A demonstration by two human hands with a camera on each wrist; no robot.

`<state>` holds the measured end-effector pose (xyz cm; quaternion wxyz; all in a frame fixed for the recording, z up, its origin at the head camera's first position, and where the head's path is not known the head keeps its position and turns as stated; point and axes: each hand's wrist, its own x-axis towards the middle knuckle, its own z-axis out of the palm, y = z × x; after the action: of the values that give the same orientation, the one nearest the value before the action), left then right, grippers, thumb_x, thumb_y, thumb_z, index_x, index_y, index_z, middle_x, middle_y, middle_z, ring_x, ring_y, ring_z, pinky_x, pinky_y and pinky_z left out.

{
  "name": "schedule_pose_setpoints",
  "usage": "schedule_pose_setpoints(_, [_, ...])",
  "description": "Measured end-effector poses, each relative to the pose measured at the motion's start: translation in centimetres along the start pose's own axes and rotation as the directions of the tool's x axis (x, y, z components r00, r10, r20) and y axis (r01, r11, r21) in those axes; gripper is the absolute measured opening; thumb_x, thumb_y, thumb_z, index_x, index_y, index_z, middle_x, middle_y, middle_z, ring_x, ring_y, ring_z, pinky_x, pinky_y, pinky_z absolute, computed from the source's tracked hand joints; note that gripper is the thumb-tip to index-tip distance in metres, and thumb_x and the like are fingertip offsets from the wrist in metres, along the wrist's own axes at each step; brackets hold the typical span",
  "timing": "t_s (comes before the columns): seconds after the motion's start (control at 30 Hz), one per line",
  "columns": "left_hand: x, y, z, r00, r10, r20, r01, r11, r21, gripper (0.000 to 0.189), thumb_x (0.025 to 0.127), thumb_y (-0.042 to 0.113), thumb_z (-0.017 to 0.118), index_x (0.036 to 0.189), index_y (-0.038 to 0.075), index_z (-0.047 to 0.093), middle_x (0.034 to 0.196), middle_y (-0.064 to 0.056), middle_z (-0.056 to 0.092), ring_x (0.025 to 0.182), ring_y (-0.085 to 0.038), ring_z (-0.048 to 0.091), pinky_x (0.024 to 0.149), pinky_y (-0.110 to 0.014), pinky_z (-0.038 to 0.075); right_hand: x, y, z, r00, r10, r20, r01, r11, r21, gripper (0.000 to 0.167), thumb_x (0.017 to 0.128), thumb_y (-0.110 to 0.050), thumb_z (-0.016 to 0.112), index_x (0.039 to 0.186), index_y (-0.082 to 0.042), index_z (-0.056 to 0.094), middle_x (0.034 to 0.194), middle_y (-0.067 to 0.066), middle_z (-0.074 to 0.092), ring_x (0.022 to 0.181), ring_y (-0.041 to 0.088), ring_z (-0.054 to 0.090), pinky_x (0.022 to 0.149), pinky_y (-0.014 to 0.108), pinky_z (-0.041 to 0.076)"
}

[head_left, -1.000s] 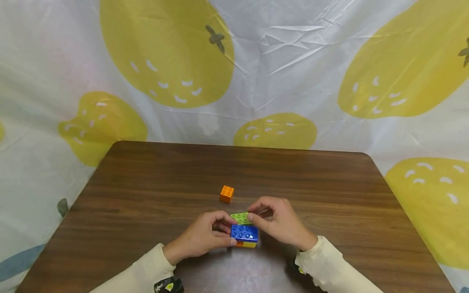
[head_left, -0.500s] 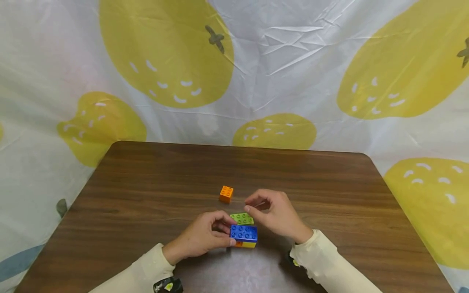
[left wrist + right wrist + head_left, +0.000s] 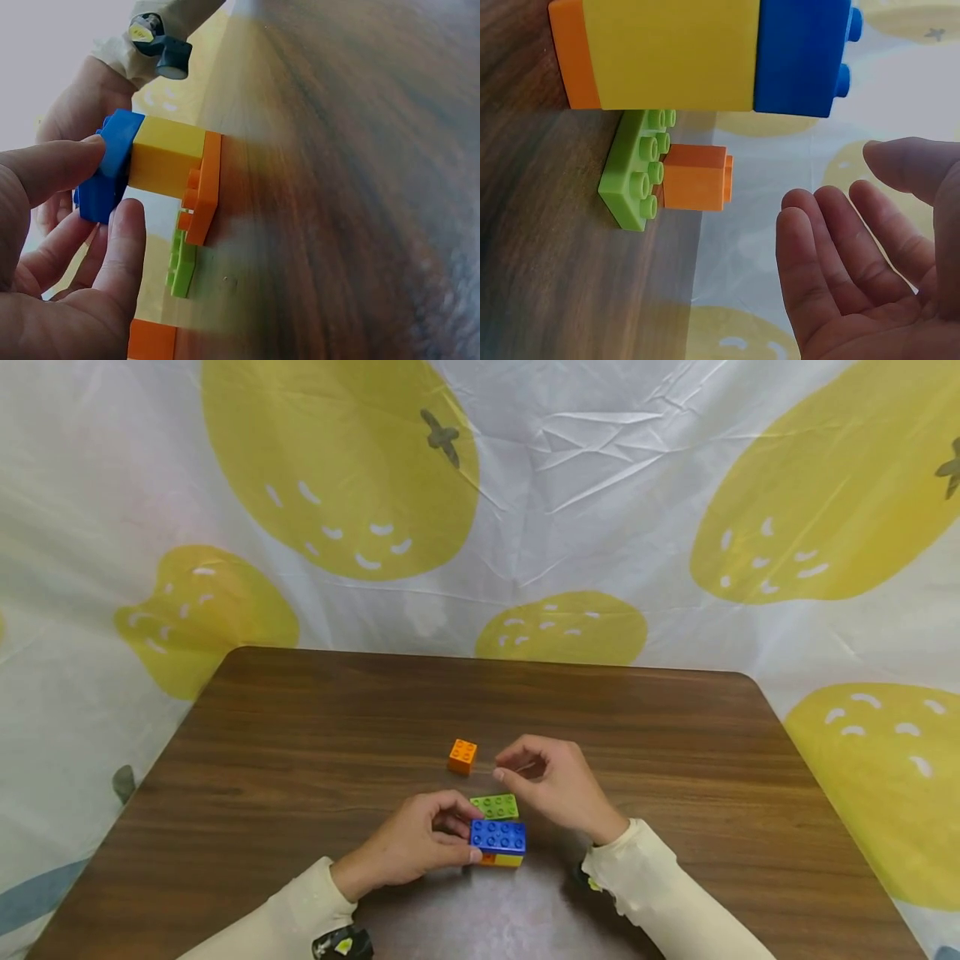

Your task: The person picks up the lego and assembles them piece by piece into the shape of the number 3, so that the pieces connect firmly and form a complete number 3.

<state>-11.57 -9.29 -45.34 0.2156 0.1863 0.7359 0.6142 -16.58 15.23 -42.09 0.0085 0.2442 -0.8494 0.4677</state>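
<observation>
My left hand (image 3: pixel 416 839) pinches the blue brick (image 3: pixel 498 836) between thumb and fingers at its left end. That brick tops a stack: the yellow brick (image 3: pixel 166 155) sits beneath it, over a thin orange brick (image 3: pixel 207 189) on the table. Just behind the stack lies a flat green brick (image 3: pixel 501 807) with its studs up. Farther back stands a small orange brick (image 3: pixel 695 178), apart from the rest. Holding nothing, my right hand (image 3: pixel 558 787) hovers behind and right of the green brick, thumb and fingers spread apart in the right wrist view.
The brown wooden table (image 3: pixel 315 735) has rounded far corners. Behind it hangs a white cloth (image 3: pixel 570 518) with yellow fruit prints, close to the far edge.
My right hand has let go of the green brick and moved up and back, toward the small orange brick. My left hand stays at the stack.
</observation>
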Motion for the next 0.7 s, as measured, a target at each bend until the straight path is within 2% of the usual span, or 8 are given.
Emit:
schedule_pose_setpoints(0.4, [-0.1,0.1,-0.2,1.000,-0.011,0.010,0.011,1.000,0.001,0.038,0.090,0.014,0.087,0.122,0.003,0.070,0.116,-0.012,0.071,0.101,-0.022,0.069,0.085,-0.024,0.062,1.3,0.4,0.8,0.999,0.037,-0.017,-0.037,0.999,0.001,0.018,0.094,-0.020,0.082,0.107,-0.008,0.078,0.099,-0.004,0.080,0.087,0.011,0.074,0.078,0.029,0.063])
schedule_pose_setpoints(0.7, [-0.2,-0.1,-0.2,1.000,-0.004,0.008,0.004,1.000,-0.002,0.039,0.090,0.014,0.087,0.122,0.002,0.070,0.118,-0.013,0.071,0.102,-0.022,0.070,0.086,-0.025,0.062,2.0,0.6,1.4,1.000,0.016,-0.010,-0.016,1.000,0.025,0.019,0.093,-0.020,0.082,0.107,-0.008,0.078,0.098,0.001,0.080,0.086,0.013,0.074,0.079,0.034,0.064])
